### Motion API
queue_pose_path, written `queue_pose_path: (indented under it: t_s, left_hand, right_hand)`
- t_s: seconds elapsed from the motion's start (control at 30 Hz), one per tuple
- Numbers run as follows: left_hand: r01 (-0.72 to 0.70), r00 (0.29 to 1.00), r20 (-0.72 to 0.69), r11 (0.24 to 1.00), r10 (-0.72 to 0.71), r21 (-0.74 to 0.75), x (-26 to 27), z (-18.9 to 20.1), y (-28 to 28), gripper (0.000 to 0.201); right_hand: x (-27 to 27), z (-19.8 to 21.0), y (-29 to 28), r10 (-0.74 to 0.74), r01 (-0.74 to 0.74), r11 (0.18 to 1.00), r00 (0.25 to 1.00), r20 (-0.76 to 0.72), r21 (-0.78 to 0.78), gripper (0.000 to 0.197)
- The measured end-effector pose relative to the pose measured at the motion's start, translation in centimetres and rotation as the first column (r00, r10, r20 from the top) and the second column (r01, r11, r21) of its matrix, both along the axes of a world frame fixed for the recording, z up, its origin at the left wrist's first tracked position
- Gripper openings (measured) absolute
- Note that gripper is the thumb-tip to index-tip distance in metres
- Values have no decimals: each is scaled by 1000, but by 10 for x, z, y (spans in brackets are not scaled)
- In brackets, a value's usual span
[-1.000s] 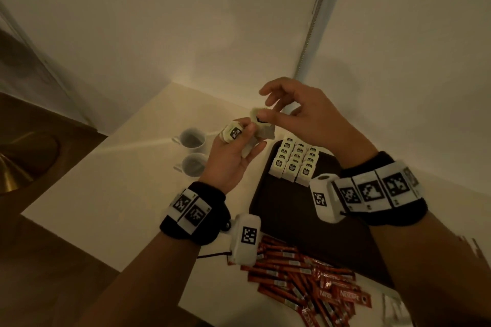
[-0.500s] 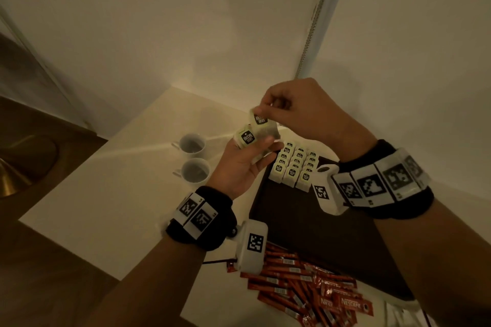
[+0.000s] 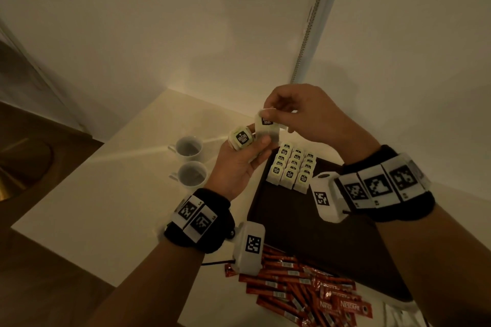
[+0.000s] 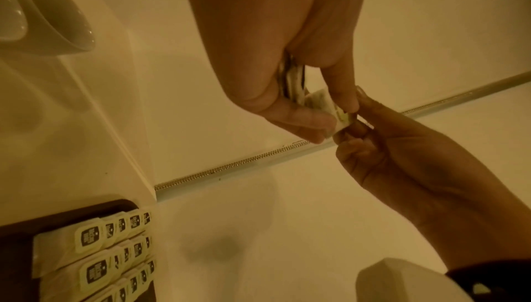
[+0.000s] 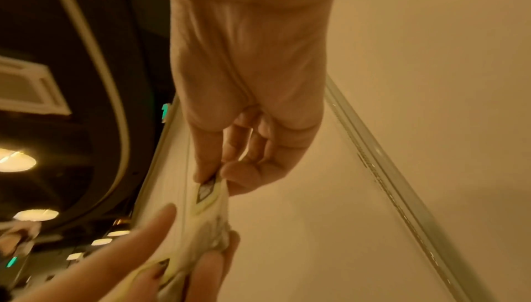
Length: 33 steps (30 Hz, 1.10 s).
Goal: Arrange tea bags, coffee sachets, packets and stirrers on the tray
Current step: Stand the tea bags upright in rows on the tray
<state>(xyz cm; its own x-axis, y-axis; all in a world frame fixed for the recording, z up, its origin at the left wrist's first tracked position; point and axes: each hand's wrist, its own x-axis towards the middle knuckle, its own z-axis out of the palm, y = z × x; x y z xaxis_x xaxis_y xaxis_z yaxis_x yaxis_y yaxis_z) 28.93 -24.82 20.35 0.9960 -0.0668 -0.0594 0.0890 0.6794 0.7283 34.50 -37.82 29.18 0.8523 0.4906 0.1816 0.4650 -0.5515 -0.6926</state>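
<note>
Right hand (image 3: 313, 117) fingers pinching one pale paper tea bag (image 3: 265, 127) off left hand's (image 3: 236, 164) gripped stack; next: placing beside rows at dark tray's (image 3: 305, 220) 12 o'clock.

Both hands meet at frame centre: left hand (image 3: 239, 164) palm-up, fingers curled; right hand (image 3: 310, 114) above it, thumb and forefinger apparently pinching.
</note>
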Motion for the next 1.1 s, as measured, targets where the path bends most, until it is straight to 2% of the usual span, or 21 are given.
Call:
queue_pose_path:
  t_s: [0.1,0.17,0.23,0.3,0.37,0.43,0.5,0.67,0.73,0.93,1.1]
  left_hand:
    - [-55,998,-17,998,55,13,3,-3,1,17]
    - [-82,996,-24,997,82,14,3,-5,2,11]
    - [-72,997,-11,997,72,12,4,-5,1,14]
    - [-61,998,-2,998,61,23,4,-4,-1,23]
    - [-66,998,-13,998,66,23,5,-5,-3,20]
    - [-66,997,-30,998,66,-2,6,-5,-5,13]
    - [-58,998,-34,998,57,-24,6,-6,-7,13]
    - [-60,998,-28,998,59,-19,7,-4,-11,18]
    - [-74,997,-39,997,72,-33,8,-5,-11,14]
    - [-87,995,-43,996,86,-36,7,-6,-13,13]
    - [-94,993,-72,995,92,-19,7,-12,-15,7]
  right_hand:
    - [1,-4,-3,-10,33,987,990,-144,160,9]
    - [2,-7,-6,3,27,982,988,-155,188,15]
    - [3,-7,-7,9,20,980,989,-145,197,16]
    - [3,-7,-7,-5,34,980,990,-143,197,10]
    - [1,-5,-6,-30,43,988,996,-84,151,2]
    - [1,-5,-5,-63,60,997,996,57,51,12]
    - [2,-4,-5,-76,77,997,989,130,-4,18]
    - [5,-4,-4,-51,50,999,997,57,14,5]
    - [6,-4,-3,-65,64,997,998,23,52,3]
    - [7,-6,-4,-107,105,992,994,34,71,12]
    - [8,-8,-6,-95,97,993,995,-30,70,13]
